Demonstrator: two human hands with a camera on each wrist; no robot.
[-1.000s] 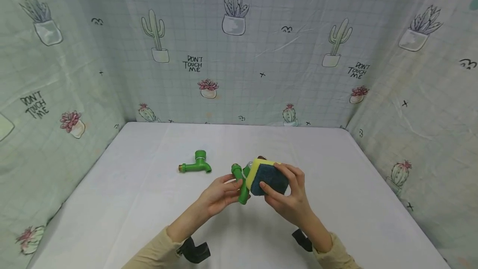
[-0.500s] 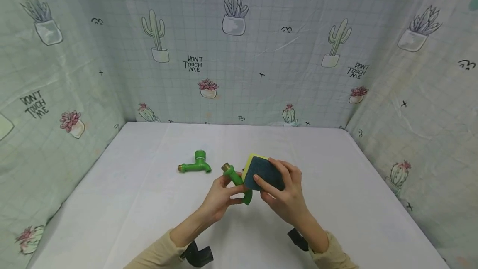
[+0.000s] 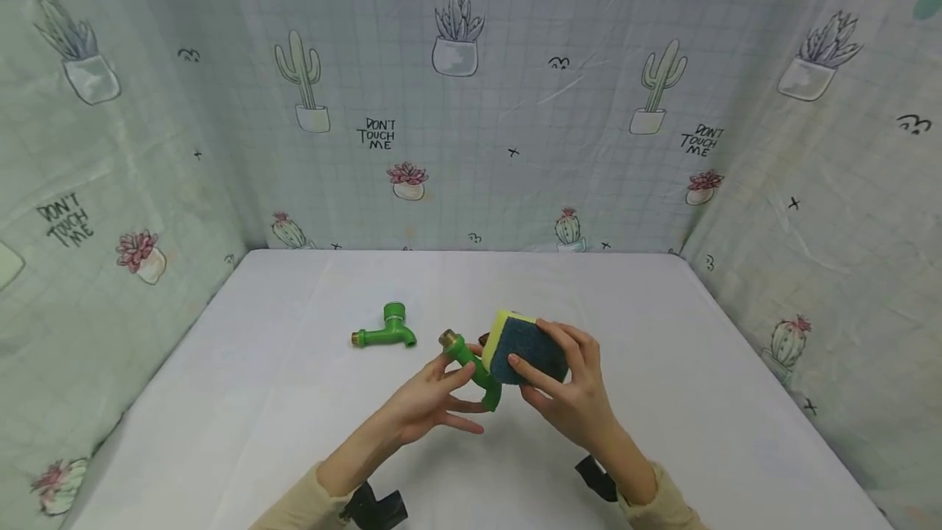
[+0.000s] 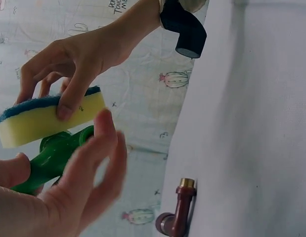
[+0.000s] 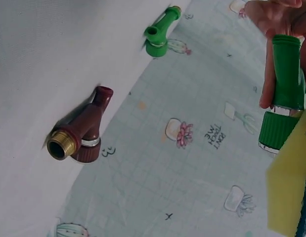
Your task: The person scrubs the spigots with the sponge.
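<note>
My left hand (image 3: 434, 401) holds a green tap (image 3: 471, 366) with a brass threaded end, above the table. In the left wrist view the thumb and fingers lie around the green tap (image 4: 53, 160), two fingers extended past it. My right hand (image 3: 570, 383) pinches a yellow sponge (image 4: 54, 123) with a dark blue scouring side (image 3: 530, 350). The sponge's yellow face is right against the tap. In the right wrist view the tap's ribbed green knob (image 5: 279, 129) shows beside the sponge (image 5: 286, 182), while the right fingers are mostly out of sight.
A second green tap (image 3: 384, 332) lies on the white table (image 3: 243, 399), left of centre. Behind the sponge lies a dark red tap (image 5: 86, 126) with a brass threaded end. Patterned cloth walls (image 3: 471, 121) stand around the table's back and sides.
My left hand has turned the green tap, its brass end swinging into sight toward the upper left. The sponge shifted left and up, then came back right and down.
</note>
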